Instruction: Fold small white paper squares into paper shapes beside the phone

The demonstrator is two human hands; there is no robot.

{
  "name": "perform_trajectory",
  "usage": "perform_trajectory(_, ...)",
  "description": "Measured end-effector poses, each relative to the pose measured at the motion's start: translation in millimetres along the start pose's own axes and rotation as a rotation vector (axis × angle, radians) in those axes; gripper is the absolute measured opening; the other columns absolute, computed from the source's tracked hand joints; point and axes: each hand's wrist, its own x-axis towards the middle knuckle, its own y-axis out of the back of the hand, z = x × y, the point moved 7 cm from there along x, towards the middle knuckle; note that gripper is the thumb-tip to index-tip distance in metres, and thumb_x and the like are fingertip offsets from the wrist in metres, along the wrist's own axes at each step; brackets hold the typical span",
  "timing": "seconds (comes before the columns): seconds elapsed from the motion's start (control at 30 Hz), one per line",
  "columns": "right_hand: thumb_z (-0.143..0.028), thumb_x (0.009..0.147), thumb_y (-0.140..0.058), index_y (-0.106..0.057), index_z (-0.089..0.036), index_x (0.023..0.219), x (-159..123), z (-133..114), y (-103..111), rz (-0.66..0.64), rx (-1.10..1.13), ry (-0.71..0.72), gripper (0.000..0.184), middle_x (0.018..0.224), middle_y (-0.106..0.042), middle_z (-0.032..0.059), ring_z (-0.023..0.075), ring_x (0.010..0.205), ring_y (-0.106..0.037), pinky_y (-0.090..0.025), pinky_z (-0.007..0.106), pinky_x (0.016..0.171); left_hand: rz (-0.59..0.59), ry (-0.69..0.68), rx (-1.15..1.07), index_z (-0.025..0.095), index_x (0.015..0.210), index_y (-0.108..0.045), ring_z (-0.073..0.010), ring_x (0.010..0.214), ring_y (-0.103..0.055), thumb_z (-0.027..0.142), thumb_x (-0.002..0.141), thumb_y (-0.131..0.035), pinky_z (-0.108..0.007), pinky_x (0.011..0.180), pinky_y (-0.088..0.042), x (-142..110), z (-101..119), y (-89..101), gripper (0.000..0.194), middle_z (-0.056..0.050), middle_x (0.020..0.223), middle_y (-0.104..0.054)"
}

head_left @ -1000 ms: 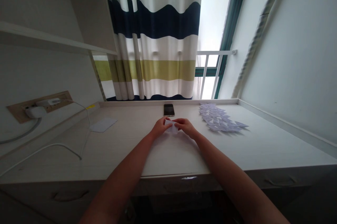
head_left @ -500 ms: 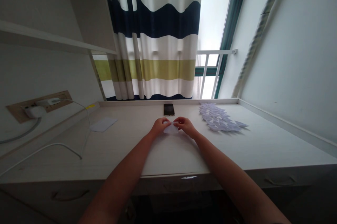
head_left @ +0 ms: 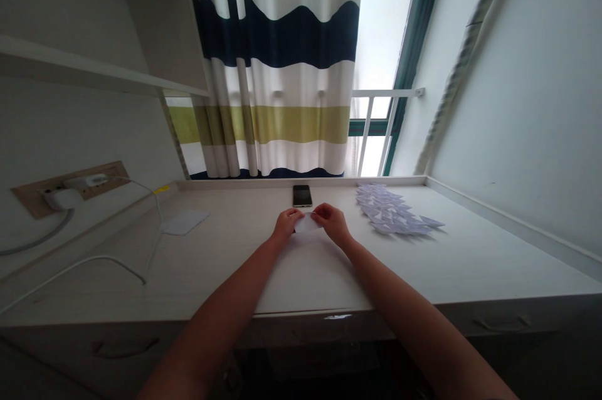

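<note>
Between my two hands, just above the middle of the desk, is a small white piece of paper (head_left: 306,224). My left hand (head_left: 286,224) grips its left side, with thumb and fingers pinched together. At its upper right edge, my right hand (head_left: 330,221) pinches the paper between thumb and fingers. Fine folds in the sheet are too small to make out. Right behind the hands lies a dark smartphone (head_left: 301,195). To the right, rows of folded white paper pieces (head_left: 392,212) with pointed tips lie spread over the desk.
A stack of flat white paper (head_left: 184,222) rests at the left. A white cable (head_left: 106,257) runs from the wall socket (head_left: 70,190) across the desk's left side. A raised rim (head_left: 244,184) borders the back, near the striped curtain (head_left: 282,86).
My right hand has risen slightly and the paper has turned, with more of its face showing between the hands. The left hand has shifted a little; the phone and paper piles stay put.
</note>
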Motion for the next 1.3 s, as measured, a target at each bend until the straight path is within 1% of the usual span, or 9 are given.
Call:
perform_trajectory(0.1,-0.024,0.069,-0.056,-0.062,-0.018,0.073,-3.2,-13.0,-2.8,-0.039,-0.107,0.126,0.009,0.069,-0.061,0.0013,0.0122,0.061,-0.056,-0.046,0.026,0.060,-0.004,0.079,-0.129,0.016,0.063,-0.054,-0.0098,0.052,-0.046,0.027,0.056,-0.059,-0.020,0.045,-0.037,-1.3,-4.0,-1.5,0.015,0.002,0.055,-0.049)
perform_trajectory(0.23,-0.017,0.072,-0.051,-0.064,-0.019,0.075,-8.4,-27.2,-8.9,-0.129,-0.207,0.278,0.013,0.078,-0.062,0.0043,0.0136,0.069,-0.057,-0.046,0.027,0.065,-0.030,0.117,-0.255,0.015,0.066,-0.054,-0.0109,0.058,-0.049,0.027,0.056,-0.062,-0.023,0.051,-0.043,-2.7,-4.0,-2.6,0.017,0.000,0.061,-0.052)
perform_trajectory(0.4,-0.018,0.075,-0.053,-0.065,-0.021,0.076,-12.2,-34.2,-12.2,-0.184,-0.319,0.351,0.013,0.087,-0.063,0.0049,0.0143,0.071,-0.057,-0.045,0.028,0.070,-0.017,0.147,-0.326,0.014,0.065,-0.053,-0.0110,0.058,-0.051,0.024,0.058,-0.061,-0.025,0.054,-0.045,-4.1,-5.1,-2.9,0.014,0.000,0.063,-0.053)
perform_trajectory(0.63,-0.019,0.076,-0.053,-0.067,-0.023,0.080,-14.4,-35.8,-17.3,-0.240,-0.428,0.383,0.015,0.092,-0.064,0.0046,0.0147,0.075,-0.059,-0.044,0.028,0.072,-0.007,0.190,-0.322,0.016,0.066,-0.053,-0.0104,0.059,-0.051,0.019,0.063,-0.056,-0.025,0.055,-0.047,-4.6,-8.0,-2.2,0.005,0.001,0.064,-0.054)
perform_trajectory(0.77,-0.020,0.076,-0.053,-0.068,-0.023,0.082,-15.0,-33.8,-19.1,-0.256,-0.487,0.393,0.016,0.094,-0.063,0.0042,0.0133,0.070,-0.058,-0.044,0.028,0.070,-0.018,0.181,-0.307,0.017,0.068,-0.054,-0.0116,0.061,-0.052,0.022,0.064,-0.058,-0.026,0.056,-0.047,-2.4,-10.8,-2.1,0.008,0.000,0.066,-0.055)
perform_trajectory(0.93,-0.019,0.075,-0.053,-0.068,-0.025,0.083,-15.4,-30.6,-20.7,-0.282,-0.464,0.384,0.017,0.097,-0.062,0.0042,0.0127,0.069,-0.057,-0.044,0.029,0.072,0.000,0.145,-0.245,0.017,0.071,-0.055,-0.0141,0.066,-0.055,0.025,0.067,-0.058,-0.027,0.059,-0.047,-1.1,-11.4,0.5,0.009,-0.002,0.070,-0.058)
perform_trajectory(1.03,-0.019,0.074,-0.054,-0.068,-0.024,0.085,-14.1,-28.9,-18.7,-0.272,-0.425,0.360,0.018,0.097,-0.061,0.0049,0.0120,0.066,-0.056,-0.046,0.030,0.072,-0.054,0.138,-0.266,0.016,0.072,-0.055,-0.0138,0.069,-0.056,0.025,0.069,-0.058,-0.027,0.063,-0.047,-1.6,-8.9,-2.2,0.011,-0.003,0.071,-0.059)
perform_trajectory(1.17,-0.019,0.074,-0.054,-0.068,-0.023,0.088,-11.4,-27.7,-15.3,-0.266,-0.334,0.327,0.020,0.097,-0.059,0.0056,0.0117,0.066,-0.056,-0.048,0.030,0.068,-0.149,0.091,-0.313,0.015,0.083,-0.054,-0.0137,0.073,-0.059,0.018,0.060,-0.067,-0.029,0.071,-0.047,-2.6,-2.3,-7.0,0.027,-0.003,0.077,-0.061)
perform_trajectory(1.3,-0.026,0.072,-0.055,-0.068,-0.021,0.083,-7.0,-24.4,-11.8,-0.234,-0.176,0.254,0.018,0.094,-0.059,0.0064,0.0149,0.076,-0.057,-0.050,0.028,0.062,-0.137,0.013,-0.300,0.015,0.091,-0.050,-0.0131,0.073,-0.059,0.013,0.055,-0.070,-0.030,0.072,-0.046,-0.6,1.3,-4.1,0.041,-0.004,0.082,-0.060)
